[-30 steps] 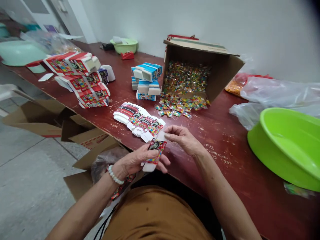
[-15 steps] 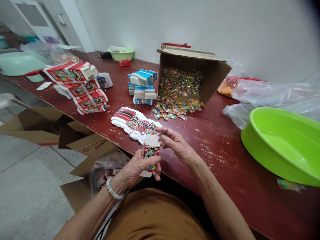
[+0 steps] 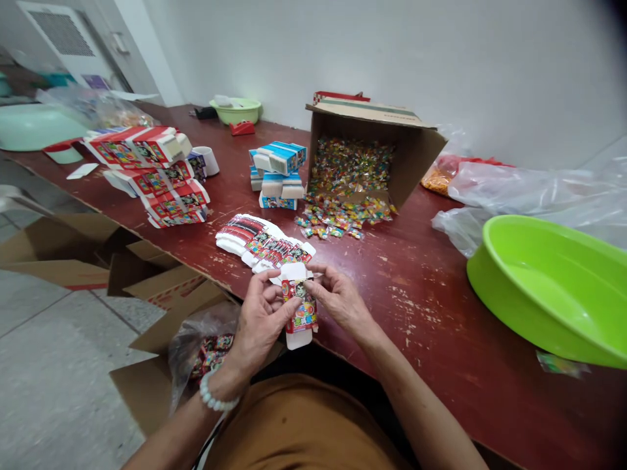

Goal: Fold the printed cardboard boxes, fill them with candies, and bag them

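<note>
Small printed carton (image 3: 300, 312): red body with colourful cartoon print, white flaps at top and bottom, held upright just over the near edge of the table (image 3: 441, 294). Top flap stands open; bottom flap hangs below the fingers. Left hand (image 3: 259, 320) is closed round the carton's left side, thumb across the front. Right hand (image 3: 337, 301) pinches the upper right edge at the top flap, fingertips closed on the card.

Directly behind the carton, touching distance from both hands: fanned row of flat carton blanks (image 3: 262, 243), same red print, white tabs outward; too overlapped to count.

Further back: one cardboard box (image 3: 392, 147) tipped on its side, opening toward the person, loose wrapped sweets (image 3: 343, 219) spilling from it onto the table; uncountable. Left of it, one stack of blue cartons (image 3: 277, 173). Further left, one heap of red cartons (image 3: 157, 173).

Right: one bright green basin (image 3: 548, 287), clear plastic bags (image 3: 529, 189) behind it. Far end: a second, smaller green bowl (image 3: 236, 109).

Nothing lies between the hands and the blanks. Below the table edge, open brown boxes (image 3: 161, 287) on the floor.
</note>
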The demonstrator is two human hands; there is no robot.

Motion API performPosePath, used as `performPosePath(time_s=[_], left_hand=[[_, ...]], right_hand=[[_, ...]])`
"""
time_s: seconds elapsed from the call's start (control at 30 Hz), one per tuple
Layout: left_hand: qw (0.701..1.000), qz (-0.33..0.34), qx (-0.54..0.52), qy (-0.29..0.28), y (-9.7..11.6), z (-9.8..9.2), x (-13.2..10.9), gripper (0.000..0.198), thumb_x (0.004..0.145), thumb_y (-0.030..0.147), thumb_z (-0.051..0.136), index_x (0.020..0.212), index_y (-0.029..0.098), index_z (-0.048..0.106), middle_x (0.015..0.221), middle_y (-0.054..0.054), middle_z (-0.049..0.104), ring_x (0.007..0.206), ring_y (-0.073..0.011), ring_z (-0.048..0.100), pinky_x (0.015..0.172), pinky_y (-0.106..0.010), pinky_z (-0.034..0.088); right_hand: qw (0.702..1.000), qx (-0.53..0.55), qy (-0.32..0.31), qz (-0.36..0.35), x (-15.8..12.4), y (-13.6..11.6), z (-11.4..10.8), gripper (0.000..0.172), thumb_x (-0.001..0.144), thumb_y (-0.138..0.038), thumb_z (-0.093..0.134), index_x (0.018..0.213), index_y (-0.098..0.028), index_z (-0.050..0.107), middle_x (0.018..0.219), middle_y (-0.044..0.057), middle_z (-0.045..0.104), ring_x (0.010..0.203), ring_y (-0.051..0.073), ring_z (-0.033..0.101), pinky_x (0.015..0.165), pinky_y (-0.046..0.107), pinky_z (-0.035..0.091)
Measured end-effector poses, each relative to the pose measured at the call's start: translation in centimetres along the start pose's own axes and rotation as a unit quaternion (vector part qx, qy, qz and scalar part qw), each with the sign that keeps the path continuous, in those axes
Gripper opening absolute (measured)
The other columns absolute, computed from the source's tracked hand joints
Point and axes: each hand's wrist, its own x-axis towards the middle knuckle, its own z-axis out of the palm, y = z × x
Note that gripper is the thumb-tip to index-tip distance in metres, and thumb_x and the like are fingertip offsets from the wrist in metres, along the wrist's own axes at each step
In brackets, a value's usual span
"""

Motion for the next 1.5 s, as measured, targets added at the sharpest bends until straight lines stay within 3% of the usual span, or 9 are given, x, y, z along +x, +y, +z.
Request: performPosePath(time_s=[0.1, 0.23, 0.4, 0.6, 0.67, 0.87, 1.0, 1.2, 1.5], left_hand=[[0.999, 0.029, 0.021, 0.034, 0.0, 0.3, -0.6, 0.065, 0.070, 0.028, 0.081, 0.121, 0.028, 0.041, 0.088, 0.001, 0.072, 0.074, -0.0161, 0.069, 0.068, -0.027, 0.057], [0.998, 0.019, 0.052, 0.015, 0.0, -0.1, -0.4, 0.042, 0.074, 0.033, 0.078, 0.110, 0.021, 0.060, 0.093, -0.003, 0.072, 0.082, -0.0180, 0.068, 0.073, -0.027, 0.055], [0.996, -0.010, 0.082, -0.019, -0.1, -0.9, 0.3, 0.029, 0.079, 0.040, 0.072, 0.096, 0.018, 0.063, 0.080, 0.000, 0.069, 0.071, -0.0148, 0.063, 0.063, -0.023, 0.052], [0.992, 0.016, 0.119, -0.042, -0.5, -1.0, 0.5, 0.021, 0.084, 0.036, 0.068, 0.094, 0.019, 0.063, 0.082, 0.001, 0.066, 0.072, -0.0106, 0.059, 0.066, -0.019, 0.048], [0.996, 0.021, 0.082, -0.027, -0.6, -0.9, 0.6, 0.027, 0.081, 0.032, 0.073, 0.101, 0.021, 0.058, 0.082, 0.003, 0.065, 0.072, -0.0102, 0.060, 0.067, -0.019, 0.049], [0.975, -0.183, -0.102, -0.080, -0.7, -0.7, 0.5, 0.039, 0.086, 0.045, 0.064, 0.117, 0.024, 0.051, 0.089, -0.002, 0.067, 0.065, -0.0169, 0.067, 0.058, -0.030, 0.056], [0.962, -0.254, -0.094, -0.034, -0.7, -0.5, 0.7, 0.043, 0.092, 0.051, 0.050, 0.125, 0.024, 0.054, 0.069, -0.002, 0.063, 0.045, -0.0168, 0.061, 0.042, -0.027, 0.049], [0.977, -0.201, -0.066, -0.013, -0.7, 0.2, 1.3, 0.055, 0.092, 0.061, 0.043, 0.130, 0.024, 0.059, 0.079, -0.005, 0.068, 0.051, -0.0140, 0.059, 0.045, -0.027, 0.052], [0.990, -0.123, -0.031, -0.059, -1.1, -0.8, 2.3, 0.062, 0.088, 0.063, 0.050, 0.137, 0.026, 0.056, 0.121, -0.010, 0.069, 0.083, -0.0227, 0.068, 0.060, -0.028, 0.055]], right_hand=[[0.998, 0.045, 0.044, -0.006, -0.4, 0.6, 0.8, 0.042, 0.079, -0.036, 0.072, 0.115, -0.024, 0.054, 0.072, -0.005, 0.060, 0.065, 0.014, 0.057, 0.062, 0.025, 0.044], [0.997, 0.062, 0.021, -0.033, -0.5, 1.0, 1.0, 0.022, 0.080, -0.039, 0.072, 0.093, -0.021, 0.066, 0.078, -0.001, 0.064, 0.071, 0.015, 0.057, 0.067, 0.026, 0.045], [0.996, 0.076, -0.012, 0.035, 0.2, 1.3, -0.2, 0.024, 0.073, -0.039, 0.077, 0.075, -0.016, 0.070, 0.071, 0.000, 0.064, 0.065, 0.013, 0.054, 0.065, 0.026, 0.043], [0.987, 0.142, -0.033, 0.071, 0.9, 1.6, -0.7, 0.042, 0.061, -0.031, 0.087, 0.097, -0.019, 0.069, 0.072, -0.002, 0.064, 0.062, 0.012, 0.056, 0.061, 0.025, 0.044], [0.989, 0.127, -0.054, 0.058, 0.9, 1.7, -0.7, 0.031, 0.064, -0.032, 0.085, 0.088, -0.018, 0.070, 0.073, 0.000, 0.066, 0.064, 0.012, 0.057, 0.064, 0.025, 0.045], [0.998, 0.051, -0.026, -0.037, 0.5, 2.2, -0.5, 0.021, 0.073, -0.039, 0.079, 0.077, -0.020, 0.071, 0.082, 0.003, 0.070, 0.075, 0.018, 0.061, 0.071, 0.030, 0.046], [0.993, -0.087, -0.039, -0.065, 0.3, 2.1, -0.5, 0.026, 0.084, -0.044, 0.069, 0.076, -0.020, 0.071, 0.077, 0.002, 0.067, 0.072, 0.017, 0.058, 0.069, 0.029, 0.044], [0.997, -0.034, -0.064, 0.013, 1.4, 1.1, -0.4, 0.024, 0.074, -0.040, 0.075, 0.075, -0.017, 0.068, 0.078, 0.003, 0.067, 0.068, 0.016, 0.058, 0.065, 0.028, 0.045], [0.998, -0.025, -0.063, 0.001, 2.2, 0.3, -0.2, 0.011, 0.073, -0.028, 0.070, 0.072, -0.017, 0.067, 0.074, 0.001, 0.065, 0.066, 0.013, 0.056, 0.066, 0.028, 0.044]])
